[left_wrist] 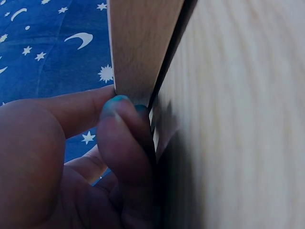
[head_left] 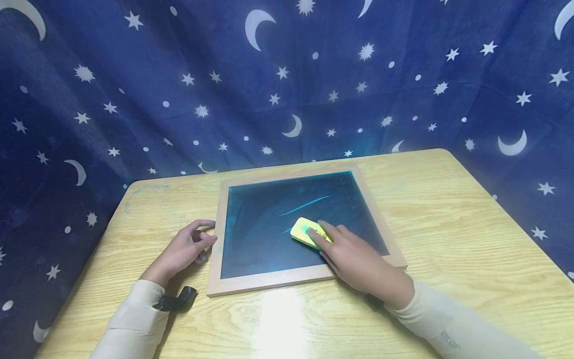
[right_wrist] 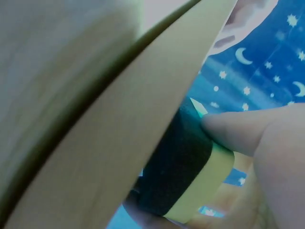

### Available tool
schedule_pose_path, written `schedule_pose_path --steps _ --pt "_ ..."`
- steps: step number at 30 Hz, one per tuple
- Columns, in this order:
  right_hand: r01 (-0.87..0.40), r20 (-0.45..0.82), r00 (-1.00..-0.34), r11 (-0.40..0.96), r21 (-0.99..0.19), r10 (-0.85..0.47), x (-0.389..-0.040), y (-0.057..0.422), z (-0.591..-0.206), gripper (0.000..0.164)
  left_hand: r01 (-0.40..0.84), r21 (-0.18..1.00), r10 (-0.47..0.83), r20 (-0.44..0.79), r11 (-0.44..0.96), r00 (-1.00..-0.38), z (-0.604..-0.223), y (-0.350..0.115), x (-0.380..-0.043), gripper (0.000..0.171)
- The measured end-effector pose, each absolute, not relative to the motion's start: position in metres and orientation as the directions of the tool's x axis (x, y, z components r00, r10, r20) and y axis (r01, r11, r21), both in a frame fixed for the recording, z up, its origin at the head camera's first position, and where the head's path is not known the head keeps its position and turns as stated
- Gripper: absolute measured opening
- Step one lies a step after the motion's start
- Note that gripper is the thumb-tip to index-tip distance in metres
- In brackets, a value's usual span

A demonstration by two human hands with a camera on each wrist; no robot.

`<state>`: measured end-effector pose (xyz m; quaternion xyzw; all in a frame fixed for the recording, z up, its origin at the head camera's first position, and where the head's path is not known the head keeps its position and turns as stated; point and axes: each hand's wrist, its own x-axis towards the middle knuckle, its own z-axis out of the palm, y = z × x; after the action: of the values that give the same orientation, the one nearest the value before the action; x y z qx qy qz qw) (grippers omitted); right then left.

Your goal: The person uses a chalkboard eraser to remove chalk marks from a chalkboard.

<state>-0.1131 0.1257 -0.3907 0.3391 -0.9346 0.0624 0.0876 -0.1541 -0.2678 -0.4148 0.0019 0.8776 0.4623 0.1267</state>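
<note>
I have the right hand [head_left: 354,254] gripping a yellow-and-black block eraser [head_left: 300,231] on a dark, wood-framed board [head_left: 260,244], the left hand [head_left: 184,247] touching its edge, fingers apart.

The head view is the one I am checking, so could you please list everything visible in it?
Curtain: one, blue with white moons and stars, behind the table
Table: one, light wood, under the board
Board: one, dark with pale wooden frame, on the table
Strokes: two visible, light blue, on the board
Eraser: one, yellow with dark underside, on the board
Sleeves: two, cream, on the forearms
Left hand: one, bare, at the frame's left edge
Right hand: one, bare, holding the eraser
</note>
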Motion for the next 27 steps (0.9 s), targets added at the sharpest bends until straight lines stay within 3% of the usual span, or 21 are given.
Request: schedule_pose_path --steps 17,27 --pt "-0.711 0.199 -0.696 0.701 -0.054 -0.690 -0.088 0.103 -0.392 0.052 -0.114 0.813 0.122 -0.222 0.571 -0.967 -0.415 -0.269 -0.155 0.052" --pt "-0.691 0.162 -0.723 0.708 -0.146 -0.672 -0.092 0.106 -0.392 0.053 -0.110 0.811 0.122 -0.218 0.574 -0.968 -0.414 -0.268 -0.154 0.052"
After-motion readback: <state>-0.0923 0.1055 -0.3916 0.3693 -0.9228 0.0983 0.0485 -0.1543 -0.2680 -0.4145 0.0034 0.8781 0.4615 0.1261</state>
